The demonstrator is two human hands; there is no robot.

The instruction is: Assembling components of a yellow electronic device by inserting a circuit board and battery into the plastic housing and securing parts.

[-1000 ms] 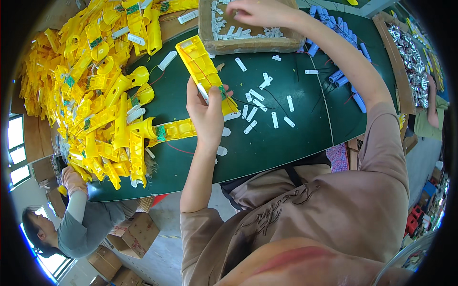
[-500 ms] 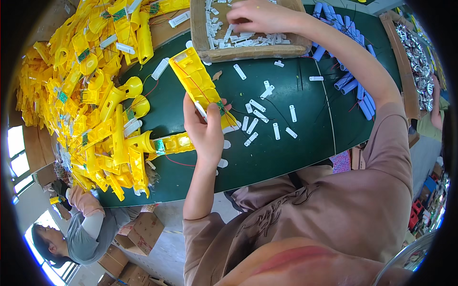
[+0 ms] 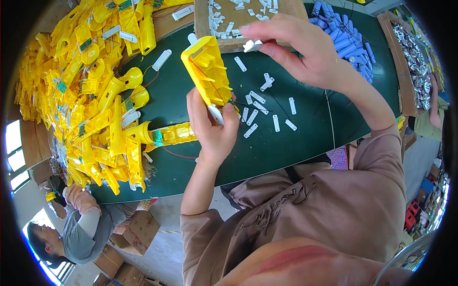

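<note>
The left hand (image 3: 212, 126) has its fingers clamped on a yellow casing (image 3: 206, 62), held tilted over the bench (image 3: 286, 148). The right hand (image 3: 307, 52) pinches a small white piece (image 3: 253, 46) between its fingers, near a cardboard box (image 3: 232, 46) toward the bench's far edge. A yellow heap (image 3: 98, 119) covers the left end; blue tubes (image 3: 342, 43) lie toward the far right corner.

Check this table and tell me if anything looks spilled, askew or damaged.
Small white strips lie scattered at odd angles on the green table, outside the cardboard box that holds other white pieces, so they look spilled, though they may be laid there deliberately. I can't make out any damage.
</note>
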